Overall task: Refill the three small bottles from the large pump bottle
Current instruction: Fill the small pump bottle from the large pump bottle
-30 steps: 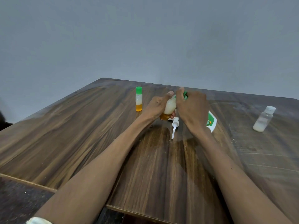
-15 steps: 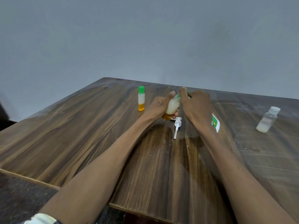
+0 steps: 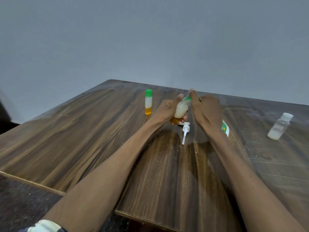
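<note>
Bottle (image 3: 179, 110): tilted, milky over amber.

The large pump bottle (image 3: 225, 130) lies almost wholly hidden behind the right hand (image 3: 206, 113), only a strip of its green and white label showing. The green cap (image 3: 188, 98) of the small bottle (image 3: 180, 110) is mostly covered by that hand's fingers, and the left hand (image 3: 166, 111) conceals the bottle's far side. Both forearms are cut off at the bottom edge.
</note>
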